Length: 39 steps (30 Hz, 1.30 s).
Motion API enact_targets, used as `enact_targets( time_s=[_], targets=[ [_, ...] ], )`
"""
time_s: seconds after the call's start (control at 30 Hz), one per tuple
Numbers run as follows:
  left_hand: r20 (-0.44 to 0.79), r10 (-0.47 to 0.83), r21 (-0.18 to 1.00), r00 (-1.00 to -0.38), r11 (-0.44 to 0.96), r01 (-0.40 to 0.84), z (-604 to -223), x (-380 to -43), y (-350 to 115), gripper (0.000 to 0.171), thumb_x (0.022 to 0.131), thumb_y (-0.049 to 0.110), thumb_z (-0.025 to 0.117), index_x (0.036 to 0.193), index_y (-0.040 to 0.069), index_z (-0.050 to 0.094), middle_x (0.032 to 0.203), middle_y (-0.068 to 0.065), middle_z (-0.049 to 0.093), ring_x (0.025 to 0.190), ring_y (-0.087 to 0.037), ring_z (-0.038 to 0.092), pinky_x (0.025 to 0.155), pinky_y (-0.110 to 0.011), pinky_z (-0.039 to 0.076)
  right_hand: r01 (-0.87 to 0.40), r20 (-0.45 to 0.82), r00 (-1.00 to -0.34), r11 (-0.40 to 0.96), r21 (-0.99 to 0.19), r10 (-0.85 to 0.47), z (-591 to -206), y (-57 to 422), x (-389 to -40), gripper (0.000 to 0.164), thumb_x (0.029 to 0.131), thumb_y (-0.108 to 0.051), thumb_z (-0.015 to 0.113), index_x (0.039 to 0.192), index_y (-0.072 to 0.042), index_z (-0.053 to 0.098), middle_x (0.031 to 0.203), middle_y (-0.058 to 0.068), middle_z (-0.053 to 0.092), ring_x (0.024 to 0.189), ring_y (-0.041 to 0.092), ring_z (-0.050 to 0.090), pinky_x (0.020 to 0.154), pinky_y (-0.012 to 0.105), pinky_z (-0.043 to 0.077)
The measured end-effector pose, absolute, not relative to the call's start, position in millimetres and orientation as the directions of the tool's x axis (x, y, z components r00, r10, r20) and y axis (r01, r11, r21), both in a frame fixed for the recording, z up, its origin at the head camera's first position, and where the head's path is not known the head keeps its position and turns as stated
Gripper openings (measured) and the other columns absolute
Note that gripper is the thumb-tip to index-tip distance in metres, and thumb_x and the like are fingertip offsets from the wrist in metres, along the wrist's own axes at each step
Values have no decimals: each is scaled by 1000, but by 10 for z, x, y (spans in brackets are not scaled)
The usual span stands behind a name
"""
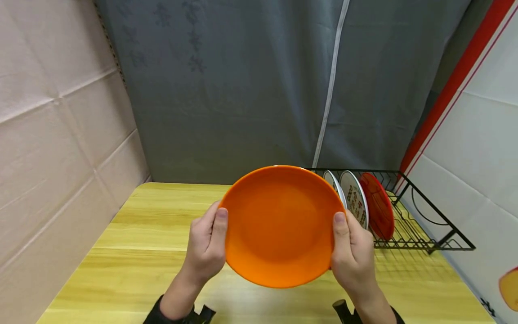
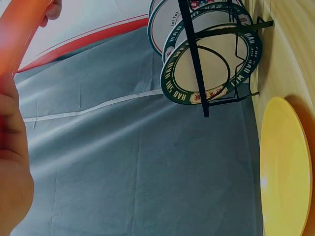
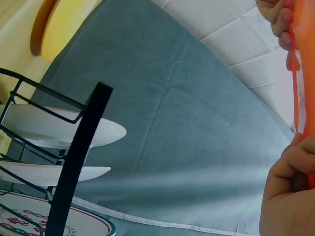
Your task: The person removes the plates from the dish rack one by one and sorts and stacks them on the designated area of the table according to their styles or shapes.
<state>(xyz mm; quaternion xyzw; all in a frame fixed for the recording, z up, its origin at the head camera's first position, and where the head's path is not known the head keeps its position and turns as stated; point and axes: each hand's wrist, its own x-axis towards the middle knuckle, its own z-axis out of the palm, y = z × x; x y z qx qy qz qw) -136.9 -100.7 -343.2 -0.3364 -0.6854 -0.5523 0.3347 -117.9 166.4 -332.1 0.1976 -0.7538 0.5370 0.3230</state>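
Observation:
Both hands hold up an orange plate (image 1: pixel 279 225), its face turned toward the head camera. My left hand (image 1: pixel 207 240) grips its left rim, thumb on the face; my right hand (image 1: pixel 353 252) grips the right rim the same way. At the edges of the wrist views, the left hand (image 2: pixel 14 162) and right hand (image 3: pixel 290 182) show only partly. A yellow plate (image 2: pixel 284 172) lies on the table in the left wrist view; in the head view the orange plate seems to hide it. Beyond the right hand, a red plate (image 1: pixel 377 204) and white patterned plates (image 1: pixel 354 195) stand upright in a rack.
The black wire rack (image 1: pixel 421 225) stands at the right back of the wooden table (image 1: pixel 133 265). A grey curtain (image 1: pixel 226 90) hangs behind, with pale walls on both sides. Part of a yellow-orange object (image 1: pixel 511 288) shows at the right wall.

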Motion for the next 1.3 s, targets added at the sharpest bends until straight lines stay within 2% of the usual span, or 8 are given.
enact_targets(
  time_s=[0.07, 0.27, 0.63, 0.77, 0.9, 1.07, 1.2, 1.3],
  targets=[
    [849, 74, 507, -524, 170, 845, -3446, -1388, -1004, 25, 107, -11, 43, 118, -6, 65, 64, -5, 54, 52, -5, 58, 47, -18, 52, -665, 723, -689, 353, -658, 47, -3327, 1659, -1184, 27, 111, 6, 37, 111, 10, 64, 61, -1, 57, 46, 6, 57, 43, 23, 51],
    [817, 70, 558, -573, 160, 815, -3448, -1392, -1014, 24, 107, -12, 41, 109, -3, 63, 61, -3, 46, 51, -3, 51, 44, -18, 46, -692, 731, -683, 308, -652, 14, -3352, 1672, -1205, 28, 111, 6, 38, 111, 7, 66, 61, 3, 56, 46, 8, 57, 42, 23, 50],
    [761, 15, 635, -649, 190, 749, -3430, -1381, -1055, 23, 109, -7, 43, 111, -3, 65, 63, -6, 50, 52, -7, 53, 45, -22, 48, -688, 720, -693, 301, -660, -5, -3345, 1684, -1226, 28, 110, 5, 40, 111, 6, 68, 64, 0, 54, 47, 9, 53, 42, 22, 48],
    [730, -69, 679, -680, 185, 710, -3408, -1400, -1155, 26, 112, -1, 42, 119, -5, 67, 71, -8, 57, 58, -11, 60, 51, -23, 55, -684, 707, -707, 267, -679, -15, -3283, 1723, -1239, 31, 112, 3, 37, 119, 11, 66, 73, -3, 65, 46, 10, 56, 44, 22, 50],
    [631, -228, 775, -741, 174, 607, -3388, -1495, -1295, 30, 114, 10, 43, 111, -6, 67, 72, -4, 56, 60, -13, 59, 55, -21, 54, -683, 700, -714, 204, -702, 17, -3225, 1779, -1265, 33, 113, 0, 35, 120, 12, 65, 85, -2, 74, 45, 10, 58, 45, 21, 50],
    [446, -392, 894, -805, 147, 423, -3488, -1700, -1468, 37, 115, 25, 45, 97, -3, 61, 70, 3, 46, 62, -13, 50, 58, -21, 46, -712, 726, -687, 159, -684, 46, -3198, 1836, -1296, 32, 113, 0, 37, 118, 11, 67, 84, -2, 74, 45, 10, 59, 45, 21, 50],
    [296, -428, 953, -854, 78, 291, -3681, -1867, -1578, 41, 115, 33, 44, 111, -2, 66, 82, 2, 61, 72, -11, 60, 67, -18, 55, -708, 726, -685, 177, -683, 63, -3195, 1853, -1301, 32, 113, -1, 38, 118, 11, 67, 82, 1, 73, 45, 10, 58, 45, 22, 49],
    [199, -413, 979, -889, 51, 195, -3857, -1985, -1627, 47, 115, 35, 42, 129, -3, 65, 102, -8, 70, 82, -6, 66, 74, -16, 59, -692, 712, -698, 189, -697, 76, -3196, 1862, -1301, 31, 113, -1, 39, 118, 12, 67, 81, 2, 73, 45, 11, 58, 45, 22, 50]
  ],
)
